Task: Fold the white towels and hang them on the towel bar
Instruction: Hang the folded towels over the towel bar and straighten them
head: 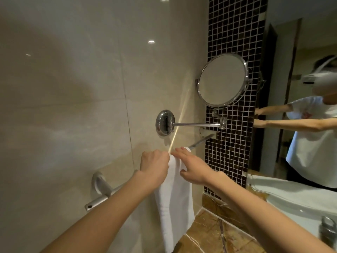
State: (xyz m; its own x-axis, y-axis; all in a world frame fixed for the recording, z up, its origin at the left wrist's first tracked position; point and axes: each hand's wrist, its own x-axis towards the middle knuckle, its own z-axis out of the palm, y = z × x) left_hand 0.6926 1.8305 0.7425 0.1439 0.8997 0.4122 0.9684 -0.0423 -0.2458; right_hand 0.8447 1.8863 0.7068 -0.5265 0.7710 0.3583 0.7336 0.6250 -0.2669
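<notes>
A folded white towel (176, 198) hangs over the chrome towel bar (102, 198) on the beige tiled wall, its long end dropping toward the counter. My left hand (154, 167) grips the towel's top left part at the bar, fingers curled over it. My right hand (191, 167) lies with straight fingers on the towel's top right part, pressing it against the bar. The bar's middle is hidden behind my hands and the towel; its far end (200, 140) shows to the right.
A round chrome shaving mirror (222, 79) on a swing arm (193, 124) juts out just above the bar. A dark mosaic strip and a wall mirror stand to the right. Below are a brown marble counter (209, 234), a white basin (295, 207) and a faucet (328, 230).
</notes>
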